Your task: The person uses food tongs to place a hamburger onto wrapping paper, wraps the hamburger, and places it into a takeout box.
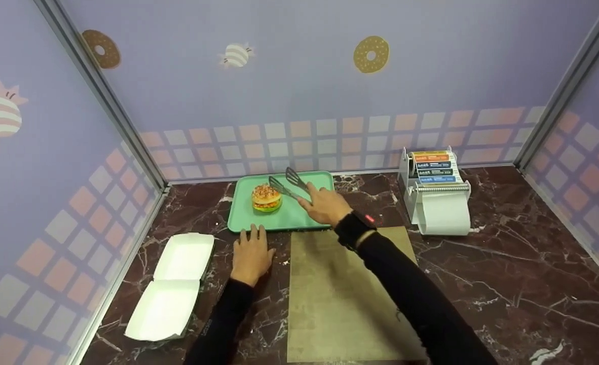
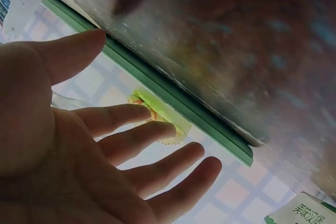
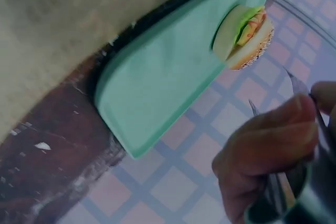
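A burger (image 1: 266, 200) with a seeded bun sits toward the left of a green tray (image 1: 292, 219) at the back of the counter. My right hand (image 1: 329, 205), reaching over the tray, grips dark slotted tongs (image 1: 280, 187). Their two heads stand spread apart at the burger's upper right, with nothing between them. At the tray's front edge is my left hand (image 1: 252, 257), its fingers extended and its fingertips right by the rim. The left wrist view shows that palm (image 2: 68, 156) holding nothing, with the burger (image 2: 142, 99) partly hidden behind the fingers.
An open white clamshell box (image 1: 170, 299) lies on the left of the dark marbled counter. Brown paper (image 1: 347, 294) is spread in front of the tray, under my right arm. A label dispenser (image 1: 434, 177) stands at the back right, and patterned walls (image 1: 299, 91) enclose the counter.
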`<state>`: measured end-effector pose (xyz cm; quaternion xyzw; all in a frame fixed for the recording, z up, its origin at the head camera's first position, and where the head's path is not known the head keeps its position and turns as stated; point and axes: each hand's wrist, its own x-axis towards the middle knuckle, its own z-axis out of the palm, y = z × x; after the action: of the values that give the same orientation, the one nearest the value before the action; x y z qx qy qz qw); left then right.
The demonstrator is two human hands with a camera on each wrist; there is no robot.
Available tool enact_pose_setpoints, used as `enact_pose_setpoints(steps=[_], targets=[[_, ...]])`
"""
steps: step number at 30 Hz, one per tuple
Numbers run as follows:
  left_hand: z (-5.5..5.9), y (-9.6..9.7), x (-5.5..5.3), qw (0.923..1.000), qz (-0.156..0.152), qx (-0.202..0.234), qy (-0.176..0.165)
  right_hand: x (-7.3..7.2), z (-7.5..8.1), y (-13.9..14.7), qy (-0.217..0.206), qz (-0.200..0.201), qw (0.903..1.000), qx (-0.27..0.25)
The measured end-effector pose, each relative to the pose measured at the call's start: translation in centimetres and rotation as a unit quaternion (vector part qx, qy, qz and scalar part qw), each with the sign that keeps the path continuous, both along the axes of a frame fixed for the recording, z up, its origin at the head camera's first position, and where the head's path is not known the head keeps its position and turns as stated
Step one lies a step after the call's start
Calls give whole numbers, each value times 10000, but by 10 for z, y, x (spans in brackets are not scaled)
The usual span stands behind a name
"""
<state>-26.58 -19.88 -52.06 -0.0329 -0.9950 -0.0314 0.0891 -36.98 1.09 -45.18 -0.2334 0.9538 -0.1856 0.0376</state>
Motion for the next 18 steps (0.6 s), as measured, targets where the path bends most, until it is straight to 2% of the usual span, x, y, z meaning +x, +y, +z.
enact_pose_setpoints(steps=[5,14,18], targets=[[1,0,0,9998,39,-45,-178,-5,6,-22,-287,145,9984,475],[1,0,-1,9989,54,-41,-457,-5,8,-38,-587,-281,9957,661],[-1,0,-1,9989,40,-106,-446,-4,8,-38,-824,-379,9938,637]])
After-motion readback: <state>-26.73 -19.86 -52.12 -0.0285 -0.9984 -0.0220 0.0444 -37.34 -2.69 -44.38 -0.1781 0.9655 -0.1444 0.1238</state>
